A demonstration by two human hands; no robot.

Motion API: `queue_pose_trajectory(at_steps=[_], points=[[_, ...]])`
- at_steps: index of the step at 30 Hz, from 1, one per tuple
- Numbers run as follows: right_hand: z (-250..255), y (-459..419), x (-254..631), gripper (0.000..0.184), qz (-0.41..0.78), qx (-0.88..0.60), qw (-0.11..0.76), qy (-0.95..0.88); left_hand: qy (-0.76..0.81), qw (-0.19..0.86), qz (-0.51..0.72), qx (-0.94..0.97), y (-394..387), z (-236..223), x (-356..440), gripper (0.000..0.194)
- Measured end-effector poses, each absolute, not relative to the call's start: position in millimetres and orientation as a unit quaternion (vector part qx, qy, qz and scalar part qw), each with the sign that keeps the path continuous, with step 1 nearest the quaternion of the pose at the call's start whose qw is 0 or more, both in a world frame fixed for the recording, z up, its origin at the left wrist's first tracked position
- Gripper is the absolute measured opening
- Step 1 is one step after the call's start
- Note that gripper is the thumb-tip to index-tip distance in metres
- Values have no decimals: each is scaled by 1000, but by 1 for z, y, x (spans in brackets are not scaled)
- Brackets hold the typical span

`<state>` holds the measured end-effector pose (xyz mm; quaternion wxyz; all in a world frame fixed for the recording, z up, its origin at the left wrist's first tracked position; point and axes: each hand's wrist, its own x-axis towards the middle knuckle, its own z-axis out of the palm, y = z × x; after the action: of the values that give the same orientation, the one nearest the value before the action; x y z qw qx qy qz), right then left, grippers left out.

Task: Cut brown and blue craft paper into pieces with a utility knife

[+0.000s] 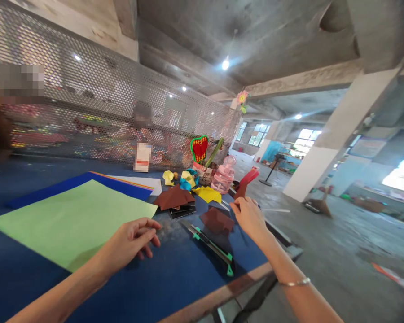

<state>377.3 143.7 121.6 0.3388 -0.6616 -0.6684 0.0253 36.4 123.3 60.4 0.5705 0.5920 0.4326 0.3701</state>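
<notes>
My left hand [138, 237] hovers over the blue tabletop beside a light green paper sheet [87, 215]. Its fingers are loosely bent and apart, with nothing in them. At the table's right edge, my right hand [251, 220] has its fingers bent together; what they hold, if anything, is hidden. A thin silvery tool [225, 205] lies by its fingertips. Between the hands rest a cutter knife [212, 246] with green parts and a brown paper piece [217, 220]. More brown paper [175, 197] lies behind, partly on a dark flat item [182, 210].
Behind are a pink clear bottle [224, 177], yellow paper [208, 194], crumpled yellow and blue paper [188, 178] and a red heart-shaped decoration [199, 149]. Blue sheets [77, 184] lie under the green one. A perforated metal screen [104, 98] borders the table's far side.
</notes>
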Motion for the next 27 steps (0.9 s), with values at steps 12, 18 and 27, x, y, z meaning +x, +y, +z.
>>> queue_pose_trajectory(at_steps=[12,18,27], points=[[99,112,211,27,416,-414,353,-728,351,621,491,500,131,72,19,54],[87,126,160,29,426,-391,414,-703,306,648,546,435,142,80,-2,45],[62,155,151,29,312,-405,502,-698,395,591,570,413,153,71,-7,33]])
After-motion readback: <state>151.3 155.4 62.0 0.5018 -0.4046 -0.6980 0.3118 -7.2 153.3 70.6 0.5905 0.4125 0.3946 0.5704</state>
